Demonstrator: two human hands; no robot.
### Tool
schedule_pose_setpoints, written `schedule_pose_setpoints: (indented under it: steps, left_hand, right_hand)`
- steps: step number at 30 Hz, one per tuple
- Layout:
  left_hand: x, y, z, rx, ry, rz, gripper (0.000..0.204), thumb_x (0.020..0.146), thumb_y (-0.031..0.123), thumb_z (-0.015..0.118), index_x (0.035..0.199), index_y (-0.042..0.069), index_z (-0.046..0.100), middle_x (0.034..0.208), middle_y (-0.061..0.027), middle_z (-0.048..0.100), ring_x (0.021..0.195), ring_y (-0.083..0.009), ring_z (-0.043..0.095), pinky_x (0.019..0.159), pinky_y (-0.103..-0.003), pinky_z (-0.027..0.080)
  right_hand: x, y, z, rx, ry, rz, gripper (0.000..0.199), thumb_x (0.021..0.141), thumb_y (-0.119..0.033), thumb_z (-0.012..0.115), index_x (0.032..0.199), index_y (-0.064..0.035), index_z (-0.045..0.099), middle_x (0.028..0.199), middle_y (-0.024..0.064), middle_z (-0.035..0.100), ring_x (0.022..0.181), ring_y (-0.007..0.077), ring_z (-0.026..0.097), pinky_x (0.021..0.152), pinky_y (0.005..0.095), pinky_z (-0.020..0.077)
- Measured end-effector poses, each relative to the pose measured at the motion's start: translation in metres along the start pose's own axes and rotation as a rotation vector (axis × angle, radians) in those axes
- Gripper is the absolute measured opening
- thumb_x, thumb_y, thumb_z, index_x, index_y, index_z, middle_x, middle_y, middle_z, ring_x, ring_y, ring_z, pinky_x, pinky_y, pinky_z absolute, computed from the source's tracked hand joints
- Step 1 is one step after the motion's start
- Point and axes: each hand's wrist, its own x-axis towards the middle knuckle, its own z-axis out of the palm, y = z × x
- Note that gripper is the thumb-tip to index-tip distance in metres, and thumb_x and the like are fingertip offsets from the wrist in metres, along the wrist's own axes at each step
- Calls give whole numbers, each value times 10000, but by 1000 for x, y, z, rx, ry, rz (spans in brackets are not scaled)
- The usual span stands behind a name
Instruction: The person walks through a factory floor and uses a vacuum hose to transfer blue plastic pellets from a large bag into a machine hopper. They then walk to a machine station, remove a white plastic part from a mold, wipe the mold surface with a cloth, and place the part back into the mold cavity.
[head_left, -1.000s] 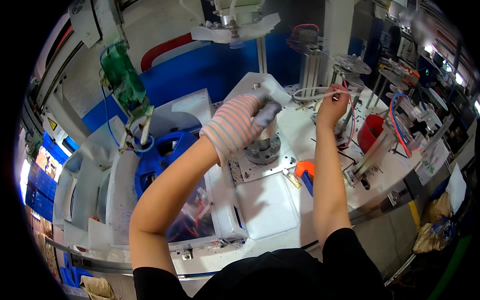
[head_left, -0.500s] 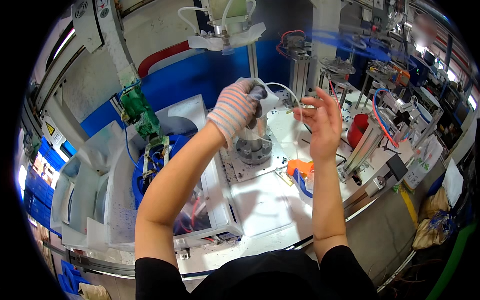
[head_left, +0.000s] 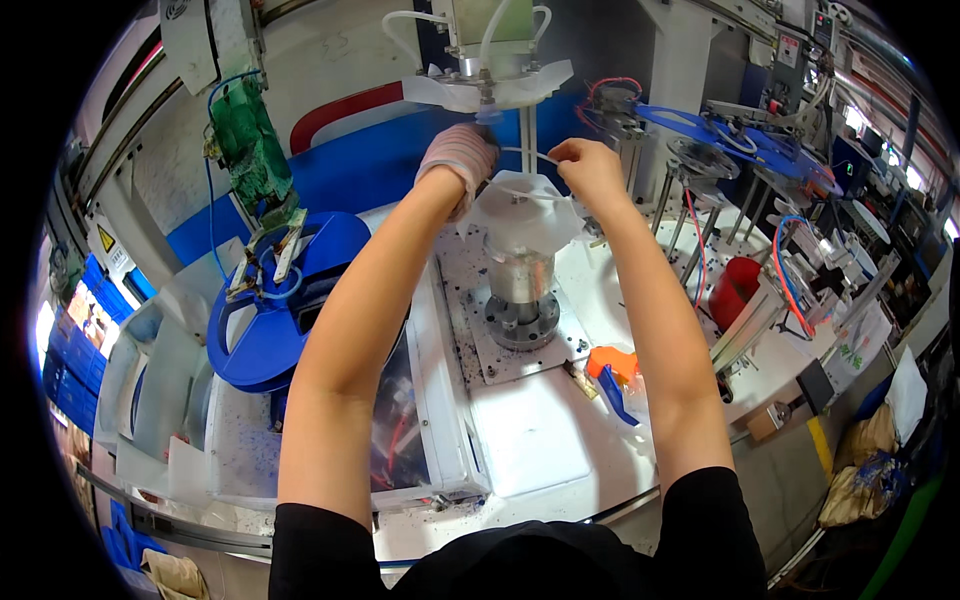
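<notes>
Wearing a striped knitted glove, my left hand (head_left: 460,165) is closed on one side of a thin white loop (head_left: 527,151), its fingertips mostly hidden. My bare right hand (head_left: 592,172) pinches the other side between thumb and fingers, so the loop spans between them. Both hands are above a metal cylinder fixture (head_left: 520,272), capped with a translucent white plastic piece (head_left: 522,207). A round flanged base (head_left: 522,325) carries the cylinder on a metal plate. Just above my hands hangs a machine head (head_left: 487,88) with white hoses.
At left, a green-wrapped arm (head_left: 252,145) holds a blue round frame (head_left: 290,345) over a white bin. Another blue round part (head_left: 740,140) is at the right back. An orange item (head_left: 612,362), a red cup (head_left: 735,290) and a metal stand with hoses occupy the table's right side.
My right hand has gone from open fingers to pinching the white loop. Both hands have moved up and away from the fixture. The blue frame at left has risen out of the bin.
</notes>
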Motion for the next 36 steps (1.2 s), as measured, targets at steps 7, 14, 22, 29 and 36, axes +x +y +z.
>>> schedule_pose_setpoints:
  steps: [7, 14, 22, 29, 36]
  left_hand:
    - [9, -4, 28, 107, -134, -113, 242, 839, 222, 583, 1041, 140, 689, 1003, -130, 676, 917, -329, 643, 789, -385, 523]
    - [7, -11, 38, 160, -156, -125, 228, 837, 227, 585, 1017, 147, 700, 964, -124, 683, 875, -320, 646, 783, -377, 519]
    - [5, -14, 36, 98, -197, -120, 251, 851, 230, 594, 1078, 172, 683, 1072, -115, 663, 963, -345, 637, 789, -415, 545]
    - [-4, -12, 36, 91, -181, -50, 255, 887, 205, 537, 1101, 162, 670, 1077, -115, 659, 965, -344, 630, 808, -413, 530]
    - [-19, -24, 38, -78, -129, 22, 254, 891, 229, 547, 1091, 130, 670, 1030, -122, 667, 925, -293, 629, 834, -368, 492]
  right_hand:
    - [6, 26, 30, -225, -57, -1, 250, 719, -65, 531, 896, -53, 707, 867, 138, 690, 809, 302, 657, 748, 356, 503]
    - [1, 23, 31, -113, -106, 70, 185, 694, -50, 589, 830, -44, 714, 846, 178, 670, 825, 349, 646, 770, 388, 505]
    - [-3, 17, 28, -144, -101, 6, 196, 688, -52, 568, 819, -35, 712, 831, 183, 670, 807, 347, 645, 764, 390, 506]
    - [-6, 22, 30, -163, -65, -49, 186, 704, -47, 555, 808, -34, 709, 841, 188, 666, 821, 348, 640, 767, 402, 501]
    - [-8, 22, 32, -232, -70, -101, 185, 754, -84, 555, 851, -37, 705, 878, 179, 653, 852, 351, 626, 786, 406, 493]
